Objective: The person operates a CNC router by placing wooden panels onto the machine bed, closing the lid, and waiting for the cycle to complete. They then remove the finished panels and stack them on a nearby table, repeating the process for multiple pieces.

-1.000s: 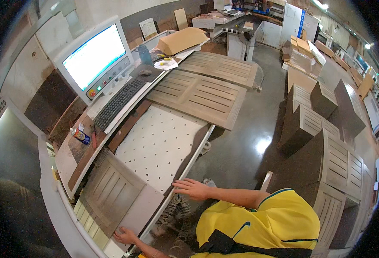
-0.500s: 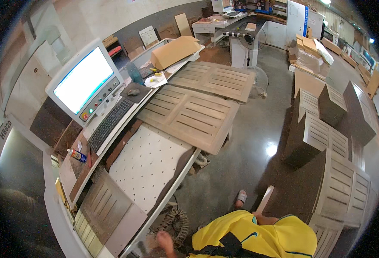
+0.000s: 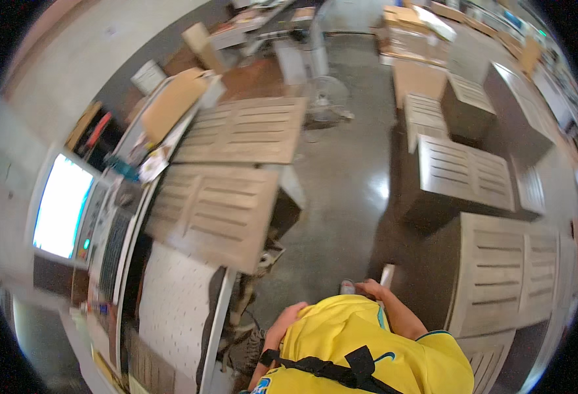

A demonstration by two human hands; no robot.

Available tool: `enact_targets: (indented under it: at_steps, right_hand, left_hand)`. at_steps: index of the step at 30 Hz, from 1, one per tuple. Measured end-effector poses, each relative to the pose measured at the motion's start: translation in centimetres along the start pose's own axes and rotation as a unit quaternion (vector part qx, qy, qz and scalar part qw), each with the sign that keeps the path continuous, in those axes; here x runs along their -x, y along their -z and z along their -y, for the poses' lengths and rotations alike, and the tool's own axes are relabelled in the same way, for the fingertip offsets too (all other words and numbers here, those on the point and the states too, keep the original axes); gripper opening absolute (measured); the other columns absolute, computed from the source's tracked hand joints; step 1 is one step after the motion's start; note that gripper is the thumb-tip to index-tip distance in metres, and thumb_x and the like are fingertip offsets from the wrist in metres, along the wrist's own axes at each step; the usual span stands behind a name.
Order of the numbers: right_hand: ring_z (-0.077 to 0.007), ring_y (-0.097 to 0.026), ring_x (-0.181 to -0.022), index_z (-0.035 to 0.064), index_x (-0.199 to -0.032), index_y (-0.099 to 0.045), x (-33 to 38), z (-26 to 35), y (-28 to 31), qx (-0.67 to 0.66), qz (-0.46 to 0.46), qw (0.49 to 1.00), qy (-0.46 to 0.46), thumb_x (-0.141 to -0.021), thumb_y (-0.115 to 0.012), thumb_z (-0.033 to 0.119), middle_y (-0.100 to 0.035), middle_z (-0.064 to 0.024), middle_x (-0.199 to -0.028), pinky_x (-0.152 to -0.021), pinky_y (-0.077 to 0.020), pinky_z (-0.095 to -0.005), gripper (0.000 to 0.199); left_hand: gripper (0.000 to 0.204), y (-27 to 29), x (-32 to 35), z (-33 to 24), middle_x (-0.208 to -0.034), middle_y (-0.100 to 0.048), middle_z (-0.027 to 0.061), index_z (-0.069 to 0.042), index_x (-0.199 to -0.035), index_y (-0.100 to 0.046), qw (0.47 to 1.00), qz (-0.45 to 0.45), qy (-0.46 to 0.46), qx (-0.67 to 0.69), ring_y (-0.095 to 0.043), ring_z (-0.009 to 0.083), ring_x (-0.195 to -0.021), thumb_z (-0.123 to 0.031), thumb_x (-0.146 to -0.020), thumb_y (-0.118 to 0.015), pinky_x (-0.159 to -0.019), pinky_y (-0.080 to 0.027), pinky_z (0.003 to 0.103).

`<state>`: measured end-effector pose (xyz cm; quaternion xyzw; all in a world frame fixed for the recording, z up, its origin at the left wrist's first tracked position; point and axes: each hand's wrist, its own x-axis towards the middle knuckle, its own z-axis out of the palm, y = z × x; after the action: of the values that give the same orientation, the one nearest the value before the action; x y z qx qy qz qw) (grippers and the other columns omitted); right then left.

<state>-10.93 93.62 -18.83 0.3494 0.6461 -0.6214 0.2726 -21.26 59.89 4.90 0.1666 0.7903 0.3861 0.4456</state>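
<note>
My left hand [image 3: 291,316] hangs close to my yellow shirt, loosely curled and blurred, with nothing seen in it. It is just right of the white perforated table top [image 3: 171,302]. My right hand [image 3: 369,287] is lower middle, fingers apart and empty, beside a pale upright board edge [image 3: 387,274] and over the grey floor. A slatted wooden panel [image 3: 216,210] lies on the bench ahead of my left hand, with a second one [image 3: 249,128] beyond it.
A lit monitor [image 3: 62,203] and keyboard [image 3: 111,246] stand at the left. Stacks of slatted panels [image 3: 466,171] fill the right side, one large stack [image 3: 518,276] near my right arm. A floor fan [image 3: 328,92] and a cardboard box [image 3: 171,98] sit farther back.
Both hands have left the table edge and drawn back toward my body. The view has swung right, toward the floor and the panel stacks.
</note>
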Motion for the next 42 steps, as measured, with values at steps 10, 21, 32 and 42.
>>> enact_targets:
  at_steps: [10, 21, 32, 42]
  right_hand:
    - [-0.0253, -0.071, -0.114, 0.0064, -0.148, -0.063, 21.0, 12.9, 3.6, 0.103, 0.101, 0.957, 0.252, -0.098, -0.083, 0.037, -0.069, -0.0190, -0.136, -0.098, -0.0579, -0.0385, 0.062]
    - [-0.0369, -0.073, -0.100, 0.0107, -0.119, -0.081, 25.8, 14.2, -5.9, 0.154, -0.127, 0.953, 0.227, -0.098, -0.076, 0.037, -0.078, -0.0138, -0.109, -0.089, -0.0587, -0.0469, 0.034]
    - [-0.0306, -0.077, -0.094, 0.0051, -0.113, -0.079, 31.5, 11.5, -15.3, -0.024, -0.190, 0.978, 0.084, -0.103, -0.071, 0.031, -0.079, -0.0133, -0.101, -0.083, -0.0593, -0.0414, 0.029]
    - [-0.0351, -0.025, -0.165, -0.0013, -0.172, -0.022, 29.3, -1.4, -27.6, -0.377, -0.222, 0.897, -0.070, -0.107, -0.057, 0.063, -0.026, -0.0250, -0.177, -0.132, -0.0239, -0.0466, 0.098]
  left_hand:
    - [0.024, 6.9, 3.8, -16.9, -0.082, -0.066, 0.0136, 0.002, -0.098, -0.067, 0.946, 0.295, -0.137, 0.013, -0.061, 0.0306, -0.071, -0.020, -0.106, -0.071, -0.068, -0.049, 0.038]
    - [0.032, 10.5, -1.9, -8.6, -0.115, -0.075, 0.0159, -0.005, -0.115, -0.075, 0.919, 0.119, -0.186, -0.326, -0.071, 0.0378, -0.107, -0.033, -0.103, -0.067, -0.092, -0.057, 0.047]
    - [0.030, 14.6, -0.3, -6.4, -0.103, -0.076, 0.0180, -0.006, -0.106, -0.075, 0.908, 0.235, -0.190, -0.291, -0.072, 0.0414, -0.098, -0.035, -0.104, -0.065, -0.086, -0.057, 0.051]
    - [0.073, 13.6, -1.6, 0.2, -0.102, -0.077, 0.0283, 0.003, -0.106, -0.076, 0.846, 0.258, -0.120, -0.452, -0.072, 0.0494, -0.101, -0.064, -0.108, -0.047, -0.092, -0.056, 0.057]
